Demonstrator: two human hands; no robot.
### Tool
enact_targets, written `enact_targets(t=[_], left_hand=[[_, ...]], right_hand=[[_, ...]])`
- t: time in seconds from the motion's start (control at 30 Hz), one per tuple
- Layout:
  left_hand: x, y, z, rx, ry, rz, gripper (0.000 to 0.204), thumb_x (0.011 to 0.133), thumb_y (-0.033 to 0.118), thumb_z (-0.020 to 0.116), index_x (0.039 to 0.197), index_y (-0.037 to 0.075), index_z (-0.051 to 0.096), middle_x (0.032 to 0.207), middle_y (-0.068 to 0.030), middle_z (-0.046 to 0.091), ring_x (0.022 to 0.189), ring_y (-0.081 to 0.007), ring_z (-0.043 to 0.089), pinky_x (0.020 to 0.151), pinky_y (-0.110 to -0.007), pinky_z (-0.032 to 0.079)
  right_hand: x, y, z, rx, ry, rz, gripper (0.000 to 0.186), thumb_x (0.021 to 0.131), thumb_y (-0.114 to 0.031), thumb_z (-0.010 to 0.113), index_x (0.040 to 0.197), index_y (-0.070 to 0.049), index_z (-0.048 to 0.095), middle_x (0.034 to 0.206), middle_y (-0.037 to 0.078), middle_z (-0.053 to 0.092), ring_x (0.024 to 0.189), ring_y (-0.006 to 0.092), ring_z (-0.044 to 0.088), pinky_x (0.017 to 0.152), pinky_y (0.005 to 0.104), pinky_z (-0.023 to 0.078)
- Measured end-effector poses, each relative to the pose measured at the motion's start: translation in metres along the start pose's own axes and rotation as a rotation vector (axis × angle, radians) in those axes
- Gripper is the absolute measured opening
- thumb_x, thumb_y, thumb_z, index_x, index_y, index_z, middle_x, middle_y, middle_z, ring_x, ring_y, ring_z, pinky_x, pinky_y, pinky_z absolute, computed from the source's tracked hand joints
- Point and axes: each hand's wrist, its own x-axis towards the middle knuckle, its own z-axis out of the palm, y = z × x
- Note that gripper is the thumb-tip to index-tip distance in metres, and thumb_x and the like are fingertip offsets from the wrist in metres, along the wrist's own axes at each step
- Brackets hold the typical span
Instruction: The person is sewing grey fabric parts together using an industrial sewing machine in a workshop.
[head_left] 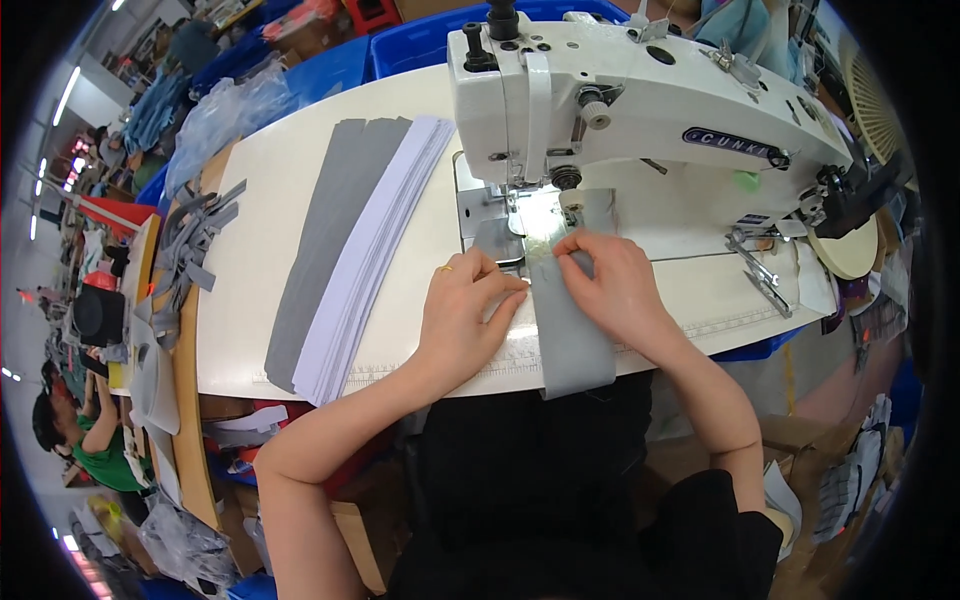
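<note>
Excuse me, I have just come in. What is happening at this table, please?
A person works at a white sewing machine. The right hand has its fingertips on a grey fabric strip running under the machine's head. The left hand is beside the strip's left edge; whether it touches is unclear. To the left lie grey pieces and a pale lavender stack.

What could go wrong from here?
1. Fingers near the needle: the right hand has its fingertips on the gray strip, close in front of the sewing machine foot; a slip could bring them too near.
2. Drag: the strip's near end reaches the table edge, so it might catch there and pull crooked.
3. Knocked stack: the left forearm is close to the lavender strips; a sweep might scatter them.
</note>
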Motion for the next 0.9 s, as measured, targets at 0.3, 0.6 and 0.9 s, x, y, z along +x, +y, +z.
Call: enact_targets(t=[0.3, 0.6, 0.9], left_hand=[[0.006, -0.012, 0.003, -0.152, 0.137, -0.028, 0.014, 0.084, 0.008, 0.080, 0.098, 0.010, 0.079, 0.091, -0.0046, 0.058, 0.088, -0.0237, 0.058, 0.077, -0.037, 0.041], [0.033, -0.087, -0.104, 0.072, 0.382, -0.345, 0.013, 0.086, 0.010, 0.077, 0.098, 0.007, 0.076, 0.094, -0.0094, 0.071, 0.083, -0.0256, 0.062, 0.075, -0.036, 0.050], [-0.022, -0.224, -0.205, 0.622, 0.627, -0.630, 0.027, 0.084, 0.027, 0.082, 0.104, 0.011, 0.073, 0.108, -0.0109, 0.068, 0.105, -0.0318, 0.064, 0.092, -0.047, 0.049]], right_hand=[[0.036, 0.011, 0.017, 0.066, 0.078, -0.001, 0.017, 0.092, -0.018, 0.066, 0.097, -0.003, 0.073, 0.084, 0.016, 0.073, 0.081, 0.0381, 0.070, 0.075, 0.0491, 0.054], [0.023, 0.005, 0.012, 0.100, -0.001, 0.075, 0.017, 0.093, -0.017, 0.068, 0.100, -0.003, 0.073, 0.082, 0.014, 0.070, 0.074, 0.0250, 0.063, 0.070, 0.0369, 0.049], [0.021, 0.024, 0.014, 0.250, 0.016, 0.020, 0.012, 0.095, -0.012, 0.067, 0.099, -0.002, 0.071, 0.082, 0.001, 0.062, 0.074, 0.0094, 0.050, 0.068, 0.0282, 0.042]])
